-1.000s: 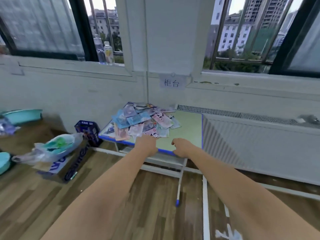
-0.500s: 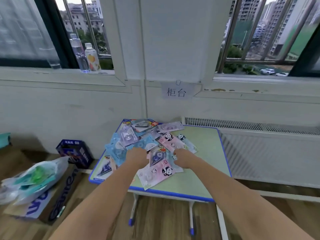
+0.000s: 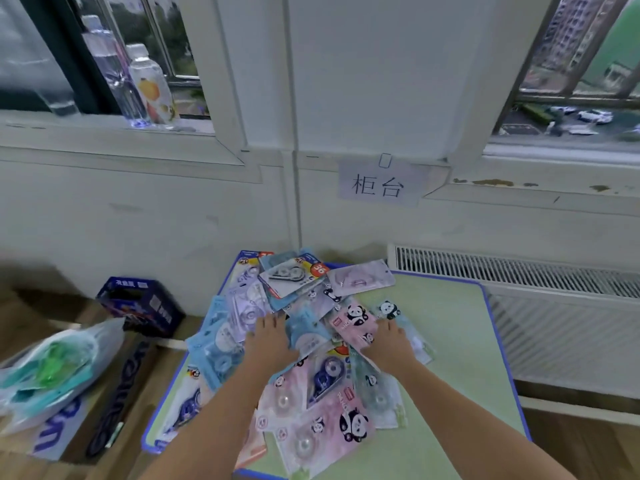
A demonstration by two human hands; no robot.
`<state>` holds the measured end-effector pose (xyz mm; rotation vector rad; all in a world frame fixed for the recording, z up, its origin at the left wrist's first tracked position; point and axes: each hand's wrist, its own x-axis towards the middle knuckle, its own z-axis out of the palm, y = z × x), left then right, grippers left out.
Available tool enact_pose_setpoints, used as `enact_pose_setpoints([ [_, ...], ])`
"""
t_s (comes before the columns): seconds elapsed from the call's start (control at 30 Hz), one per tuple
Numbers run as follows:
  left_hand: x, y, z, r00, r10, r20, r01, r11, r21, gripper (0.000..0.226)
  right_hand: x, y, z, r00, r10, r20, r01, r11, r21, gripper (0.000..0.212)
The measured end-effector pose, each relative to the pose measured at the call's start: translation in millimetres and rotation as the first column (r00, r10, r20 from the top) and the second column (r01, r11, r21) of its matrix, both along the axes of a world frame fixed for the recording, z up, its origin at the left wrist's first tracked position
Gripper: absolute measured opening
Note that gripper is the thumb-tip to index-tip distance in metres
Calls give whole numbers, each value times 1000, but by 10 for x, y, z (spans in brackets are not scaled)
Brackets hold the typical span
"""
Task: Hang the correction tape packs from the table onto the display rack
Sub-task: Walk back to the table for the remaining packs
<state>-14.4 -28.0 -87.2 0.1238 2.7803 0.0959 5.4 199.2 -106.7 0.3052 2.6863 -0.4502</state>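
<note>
I have both hands, left [image 3: 268, 337] and right [image 3: 389, 344], laid flat and gripping nothing on the packs [image 3: 311, 341] heaped along the table's [image 3: 450, 341] left edge, apparently to gather some.

- We are looking down at a table [image 3: 446, 327] showing a pale green top edged in blue.
- The correction tape packs [image 3: 311, 341] are showing pink, light blue and lilac cards; black-and-white pandas are dotting the pink pack [image 3: 322, 420] nearest us.
- One pack [image 3: 292, 273] at the far end is carrying a red-and-orange badge.
- A dark blue box [image 3: 142, 304] is sitting by the white wall.
- A clear bag [image 3: 52, 372] is showing teal and bright green inside.
- A white paper sign [image 3: 379, 183] is bearing black characters.
- An orange-labelled bottle [image 3: 152, 86] is standing on the sill.
</note>
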Motion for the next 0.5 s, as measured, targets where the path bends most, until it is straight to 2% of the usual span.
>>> enact_pose_setpoints([
  [0.13, -31, 8, -105, 998, 32, -60, -29, 999, 41, 80, 0, -25, -133, 999, -14, -40, 15, 1000, 15, 88],
  [0.23, -24, 35, -147, 999, 18, -48, -18, 1000, 0, 82, -8, -5, -172, 997, -61, -50, 62, 998, 22, 98],
  [0.33, -9, 59, -175, 998, -23, -57, 21, 999, -46, 80, -41, 18, -151, 997, -66, -40, 67, 997, 37, 99],
  [0.5, 24, 119, -181, 990, -88, -107, 90, 996, 11, 72, 10, 17, -36, 990, -136, -47, 139, 988, 61, 101],
])
